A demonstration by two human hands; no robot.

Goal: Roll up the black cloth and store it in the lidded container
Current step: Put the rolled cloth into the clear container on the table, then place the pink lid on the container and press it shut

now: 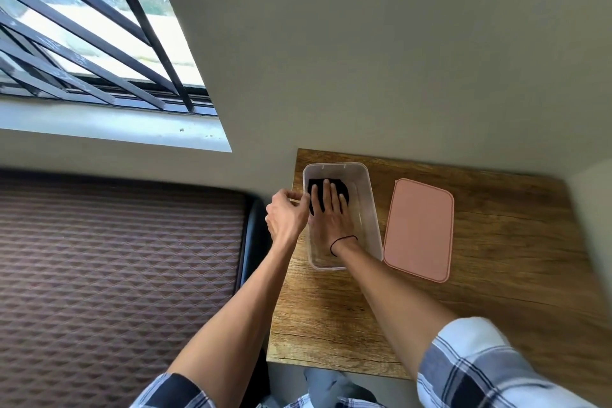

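Note:
A clear plastic container stands on the wooden table, near its far left corner. The rolled black cloth lies inside at the container's far end. My right hand is inside the container, fingers spread flat on top of the cloth. My left hand is at the container's left wall, with thumb and fingers pinching its rim. The pink lid lies flat on the table just right of the container, apart from it.
A wall runs along the table's far side. Left of the table is a brown patterned mattress with a dark edge. A barred window sits above it. The table's front half is bare wood.

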